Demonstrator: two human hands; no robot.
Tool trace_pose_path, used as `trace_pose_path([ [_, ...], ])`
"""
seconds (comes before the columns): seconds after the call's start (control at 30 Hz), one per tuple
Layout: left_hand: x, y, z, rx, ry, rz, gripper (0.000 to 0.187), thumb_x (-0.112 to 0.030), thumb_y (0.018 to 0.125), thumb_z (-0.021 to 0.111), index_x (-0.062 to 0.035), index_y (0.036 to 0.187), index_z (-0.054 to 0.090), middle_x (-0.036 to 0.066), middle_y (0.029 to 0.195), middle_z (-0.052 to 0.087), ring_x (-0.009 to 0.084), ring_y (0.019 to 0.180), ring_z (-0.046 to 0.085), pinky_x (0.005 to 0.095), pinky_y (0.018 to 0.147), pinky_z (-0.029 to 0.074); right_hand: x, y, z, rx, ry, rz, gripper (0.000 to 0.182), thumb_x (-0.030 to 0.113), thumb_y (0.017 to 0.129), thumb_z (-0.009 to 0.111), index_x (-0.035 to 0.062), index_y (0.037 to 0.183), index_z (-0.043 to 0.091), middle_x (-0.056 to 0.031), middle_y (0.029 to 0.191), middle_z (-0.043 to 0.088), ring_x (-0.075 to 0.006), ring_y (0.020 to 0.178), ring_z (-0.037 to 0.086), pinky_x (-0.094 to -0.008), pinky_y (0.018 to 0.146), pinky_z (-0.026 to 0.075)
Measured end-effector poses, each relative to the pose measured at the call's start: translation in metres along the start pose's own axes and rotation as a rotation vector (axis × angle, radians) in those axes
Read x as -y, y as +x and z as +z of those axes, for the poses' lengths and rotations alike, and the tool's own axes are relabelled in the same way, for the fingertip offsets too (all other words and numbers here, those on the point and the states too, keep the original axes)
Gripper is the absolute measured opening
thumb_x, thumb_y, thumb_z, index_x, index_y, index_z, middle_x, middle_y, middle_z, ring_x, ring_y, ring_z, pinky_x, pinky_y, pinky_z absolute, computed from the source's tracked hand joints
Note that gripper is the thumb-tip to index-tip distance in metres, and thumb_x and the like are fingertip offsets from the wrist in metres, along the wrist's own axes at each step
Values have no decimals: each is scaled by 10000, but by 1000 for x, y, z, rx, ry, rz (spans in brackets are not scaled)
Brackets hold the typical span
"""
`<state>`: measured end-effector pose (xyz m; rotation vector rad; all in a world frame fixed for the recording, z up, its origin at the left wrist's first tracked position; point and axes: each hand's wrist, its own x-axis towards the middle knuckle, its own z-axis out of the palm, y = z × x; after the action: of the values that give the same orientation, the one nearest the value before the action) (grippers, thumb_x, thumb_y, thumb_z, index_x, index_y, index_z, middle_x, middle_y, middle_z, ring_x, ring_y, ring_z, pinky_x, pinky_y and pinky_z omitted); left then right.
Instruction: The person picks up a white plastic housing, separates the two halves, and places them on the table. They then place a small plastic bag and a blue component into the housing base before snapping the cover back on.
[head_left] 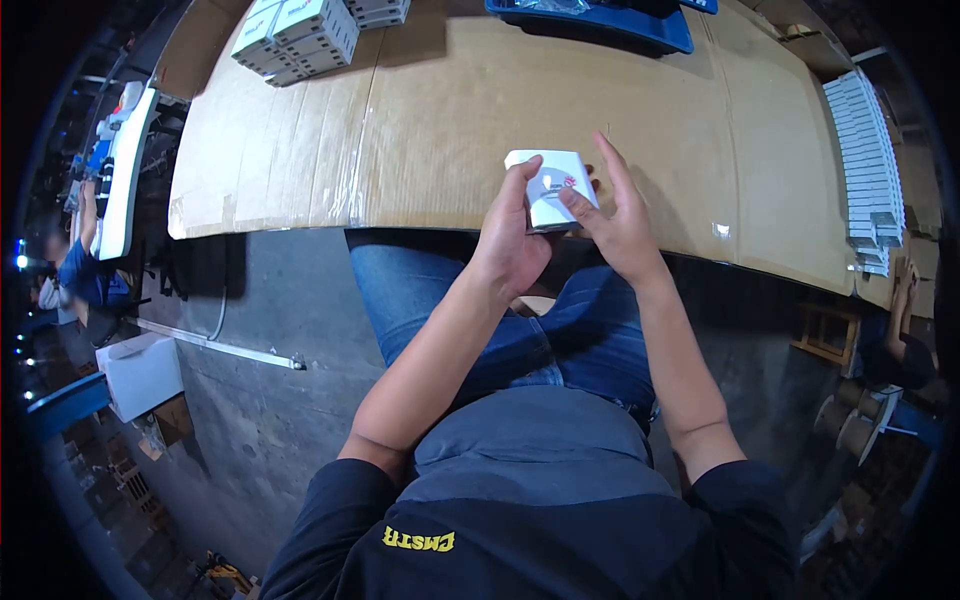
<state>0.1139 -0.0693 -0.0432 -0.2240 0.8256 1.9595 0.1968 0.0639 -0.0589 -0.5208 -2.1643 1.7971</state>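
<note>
A small white box (545, 206) with a grey and pink print on its top face is held just over the front edge of the cardboard-covered table. My left hand (508, 238) grips it from the left, thumb on its upper face and fingers passing underneath; fingertips show at its right side. My right hand (625, 228) is at the box's right, thumb laid on the printed face and the other fingers stretched out, apart from the box. The underside of the box is hidden.
Stacked white boxes (300, 40) stand at the table's back left, and a blue tray (600, 35) at the back. A long row of white boxes (865, 160) lines the right edge. Other people are at the far left (85, 265) and right, where a forearm (900, 305) shows.
</note>
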Motion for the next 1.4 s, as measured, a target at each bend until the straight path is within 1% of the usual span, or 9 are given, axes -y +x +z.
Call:
trace_pose_path([
  [0.07,2,0,-1,-61,67,167,487,-423,1058,485,-70,1386,556,101,1229,684,232,1169,645,405,1034,495,-18,-4,1,-147,-55,-70,658,305,913,816,-57,1398,555,-213,1356,627,-227,1271,590,-341,1012,505],
  [0.2,2,-10,2,-14,190,309,504,-408,1059,512,-11,1365,568,110,1225,683,191,1106,673,338,955,532,6,-24,7,-12,548,256,360,209,936,797,-9,1183,652,-67,1051,716,-124,943,675,-272,906,537],
  [0.37,1,-1,-26,16,332,347,368,-179,956,777,41,1224,653,81,1048,746,115,943,688,282,863,541,-3,-20,4,-72,697,194,267,48,898,805,24,1123,662,-36,1023,708,-100,963,666,-255,887,543],
  [0.6,-8,0,-37,101,354,294,304,-177,946,788,22,1160,702,73,1034,751,119,949,683,279,867,530,-13,-25,24,-105,1024,251,310,10,916,768,37,1198,642,-29,1111,699,-103,1027,667,-254,877,545],
  [0.87,-14,1,-30,69,448,447,531,-140,922,797,14,1376,569,135,1260,676,168,1180,619,311,1011,491,-7,-13,26,-161,844,157,379,-18,905,764,47,1246,611,-32,1118,683,-115,1025,653,-259,792,540],
  [1.03,-38,-4,-31,247,1071,583,717,-79,898,803,-21,1514,442,121,1347,636,173,1245,597,320,1076,457,-3,-9,-9,-9,110,-79,535,73,812,883,26,1257,591,-88,1156,702,-131,1070,661,-263,910,521],
  [1.13,-36,-4,-41,231,865,326,611,-108,887,824,-10,1423,550,107,1277,674,151,1171,629,299,1007,497,8,-10,-5,-25,364,-123,568,93,807,896,17,1275,582,-90,1116,717,-125,1044,666,-264,897,530],
  [1.27,-27,-1,-40,214,473,432,496,-79,922,785,-6,1371,585,109,1237,699,155,1154,642,306,1001,506,15,-10,6,-30,679,-76,433,37,859,836,-12,1249,656,-84,1083,728,-136,1030,675,-291,936,543],
  [1.4,-40,-14,-12,304,601,521,503,-59,906,787,3,1366,594,146,1327,675,197,1224,635,333,1048,508,20,-10,-5,59,579,-128,365,-13,858,815,-22,1201,692,-79,1107,723,-153,1080,662,-303,988,519],
])
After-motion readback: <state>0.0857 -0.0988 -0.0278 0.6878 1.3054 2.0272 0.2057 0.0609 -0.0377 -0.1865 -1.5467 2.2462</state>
